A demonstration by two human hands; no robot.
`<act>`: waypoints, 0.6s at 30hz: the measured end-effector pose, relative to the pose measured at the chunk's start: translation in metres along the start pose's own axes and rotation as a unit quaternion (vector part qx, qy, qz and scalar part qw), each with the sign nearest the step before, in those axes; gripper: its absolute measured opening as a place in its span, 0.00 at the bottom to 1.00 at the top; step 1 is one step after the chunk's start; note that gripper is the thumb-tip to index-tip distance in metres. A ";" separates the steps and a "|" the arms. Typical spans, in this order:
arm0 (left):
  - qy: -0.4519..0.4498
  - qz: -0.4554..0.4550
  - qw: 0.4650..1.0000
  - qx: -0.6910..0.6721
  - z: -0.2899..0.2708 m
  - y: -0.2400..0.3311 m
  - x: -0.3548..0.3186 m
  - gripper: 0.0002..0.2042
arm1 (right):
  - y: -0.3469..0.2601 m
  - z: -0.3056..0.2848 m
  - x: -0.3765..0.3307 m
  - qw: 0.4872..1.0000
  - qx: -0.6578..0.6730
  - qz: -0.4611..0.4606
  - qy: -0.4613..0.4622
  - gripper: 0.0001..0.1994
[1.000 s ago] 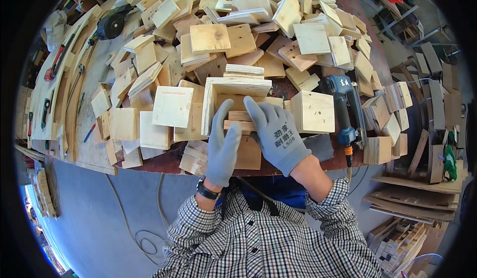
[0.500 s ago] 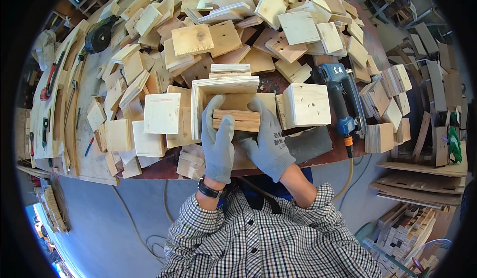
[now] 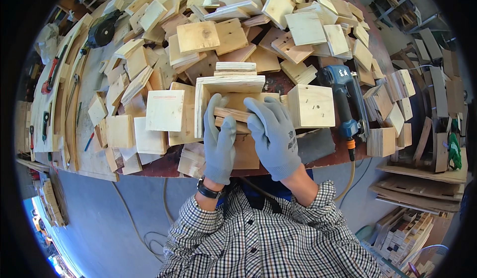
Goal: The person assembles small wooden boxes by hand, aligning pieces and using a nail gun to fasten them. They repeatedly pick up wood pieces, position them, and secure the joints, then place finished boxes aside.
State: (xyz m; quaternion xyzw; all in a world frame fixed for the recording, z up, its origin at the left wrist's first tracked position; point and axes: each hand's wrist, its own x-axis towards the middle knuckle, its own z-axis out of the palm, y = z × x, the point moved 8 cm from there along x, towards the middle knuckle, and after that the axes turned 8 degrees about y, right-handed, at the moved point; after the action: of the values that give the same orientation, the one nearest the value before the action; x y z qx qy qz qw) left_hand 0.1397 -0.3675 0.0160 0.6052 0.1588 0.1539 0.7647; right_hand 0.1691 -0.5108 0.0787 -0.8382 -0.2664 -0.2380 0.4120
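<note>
1. Your left hand (image 3: 218, 141), in a grey glove, closes around the left end of a small wooden slat (image 3: 233, 114).
2. Your right hand (image 3: 273, 134) grips the same slat's right end, fingers curled over it.
3. The slat sits inside an open plywood box frame (image 3: 226, 87) at the workbench (image 3: 323, 151) front edge.
4. A blue nail gun (image 3: 348, 99) lies just right, beside a plywood block (image 3: 310, 105).

Grey knit gloves on left hand (image 3: 219, 144) and right hand (image 3: 275, 136). Pale tan plywood pieces (image 3: 165, 110). Blue-and-black nail gun (image 3: 346, 102), orange fitting. Black-and-white checked shirt (image 3: 268, 243). Black wristwatch (image 3: 208, 190). Reddish-brown workbench (image 3: 164, 165).
</note>
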 end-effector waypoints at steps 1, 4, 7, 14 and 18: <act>-0.007 -0.015 1.000 -0.010 0.000 0.000 0.000 0.31 | 0.005 0.001 0.001 0.996 0.046 0.070 -0.013 0.25; -0.012 0.016 1.000 0.010 0.001 0.000 0.003 0.32 | 0.024 0.012 -0.020 0.944 0.199 0.263 -0.023 0.31; -0.003 0.035 0.999 -0.026 -0.003 -0.007 0.003 0.32 | 0.038 0.030 -0.046 0.873 0.295 0.387 -0.021 0.30; -0.042 -0.007 0.999 -0.034 0.000 -0.008 0.000 0.36 | -0.007 -0.006 0.008 0.998 -0.061 0.005 0.008 0.21; -0.054 0.077 0.993 -0.065 -0.006 -0.024 0.002 0.38 | -0.021 -0.008 0.028 0.975 -0.181 -0.127 -0.036 0.25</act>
State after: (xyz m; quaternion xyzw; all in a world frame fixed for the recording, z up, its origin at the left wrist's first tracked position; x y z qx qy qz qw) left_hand 0.1398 -0.3665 -0.0090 0.5722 0.0601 0.1894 0.7957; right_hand 0.1751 -0.4995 0.1120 -0.8664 -0.3379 -0.3019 0.2099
